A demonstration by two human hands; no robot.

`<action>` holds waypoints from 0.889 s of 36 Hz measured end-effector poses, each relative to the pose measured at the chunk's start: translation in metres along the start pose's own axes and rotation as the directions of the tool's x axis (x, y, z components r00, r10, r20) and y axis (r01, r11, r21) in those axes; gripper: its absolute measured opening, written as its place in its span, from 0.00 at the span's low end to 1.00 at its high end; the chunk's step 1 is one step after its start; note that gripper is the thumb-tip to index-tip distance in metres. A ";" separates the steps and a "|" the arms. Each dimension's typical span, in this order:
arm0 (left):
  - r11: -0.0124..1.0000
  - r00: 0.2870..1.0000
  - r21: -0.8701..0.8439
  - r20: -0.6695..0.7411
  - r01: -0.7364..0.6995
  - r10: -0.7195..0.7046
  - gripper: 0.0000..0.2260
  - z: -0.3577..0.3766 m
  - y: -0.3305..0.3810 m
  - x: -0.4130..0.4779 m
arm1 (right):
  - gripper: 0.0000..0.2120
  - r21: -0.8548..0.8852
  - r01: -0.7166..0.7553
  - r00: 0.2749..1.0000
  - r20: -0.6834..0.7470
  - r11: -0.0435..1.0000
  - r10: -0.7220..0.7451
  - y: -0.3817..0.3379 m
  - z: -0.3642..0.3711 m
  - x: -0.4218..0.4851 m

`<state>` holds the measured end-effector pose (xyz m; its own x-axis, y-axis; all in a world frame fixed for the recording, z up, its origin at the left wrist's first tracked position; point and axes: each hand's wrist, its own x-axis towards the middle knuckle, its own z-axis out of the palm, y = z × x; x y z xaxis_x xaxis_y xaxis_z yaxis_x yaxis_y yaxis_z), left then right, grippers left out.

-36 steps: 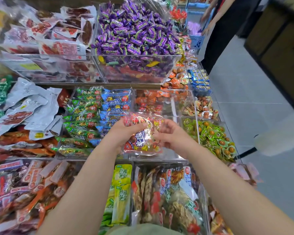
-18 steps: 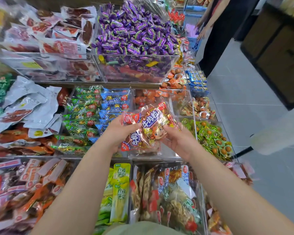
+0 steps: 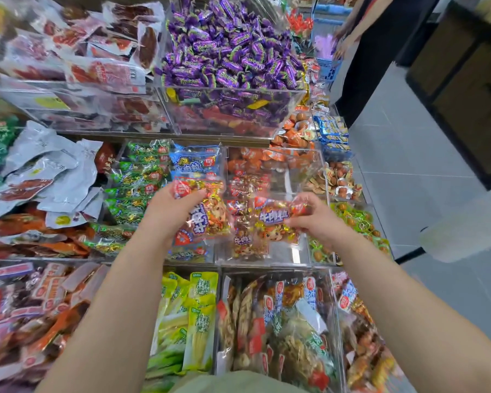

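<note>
One wide-angle view from the head looks forward and down, close over the left hand (image 3: 169, 215) and right hand (image 3: 316, 224), facing the shelf (image 3: 159, 135) just beyond them.

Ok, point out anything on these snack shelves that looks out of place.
A few yellow-wrapped sweets sit among the purple sweets in the top clear bin, likely strays. The silver pouches at left lie crumpled in a loose heap. The held red snack packs look intact.
</note>
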<state>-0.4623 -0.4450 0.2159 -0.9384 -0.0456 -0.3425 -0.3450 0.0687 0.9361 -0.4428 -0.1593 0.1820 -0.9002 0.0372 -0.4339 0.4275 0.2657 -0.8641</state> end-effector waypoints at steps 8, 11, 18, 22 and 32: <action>0.999 0.999 -0.030 -0.031 0.026 -0.027 0.06 -0.009 -0.010 0.006 | 0.13 -0.468 0.049 0.968 0.241 0.883 0.074 0.044 0.065 0.032; 1.000 1.000 0.009 -0.010 0.023 -0.023 0.05 -0.009 -0.013 0.004 | 0.20 -0.594 -0.009 0.950 0.245 0.804 0.192 0.046 0.064 0.045; 0.999 0.999 -0.022 -0.002 0.035 -0.035 0.05 -0.009 -0.013 0.000 | 0.13 -0.579 -0.129 0.949 0.164 0.805 0.270 0.049 0.070 0.059; 0.999 0.999 -0.021 0.003 0.044 -0.044 0.05 -0.006 -0.012 0.002 | 0.08 -0.588 -0.145 0.953 0.134 0.795 0.273 0.057 0.085 0.066; 0.991 0.975 0.014 0.175 0.136 -0.136 0.07 0.006 0.001 -0.001 | 0.12 -0.464 -0.235 0.845 0.337 0.854 0.416 0.041 0.046 0.046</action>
<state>-0.4620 -0.4394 0.2163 -0.8715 0.1206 -0.4753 -0.4692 0.0763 0.8798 -0.4633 -0.1910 0.1152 -0.5545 -0.1832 -0.8118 0.5377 0.6656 -0.5175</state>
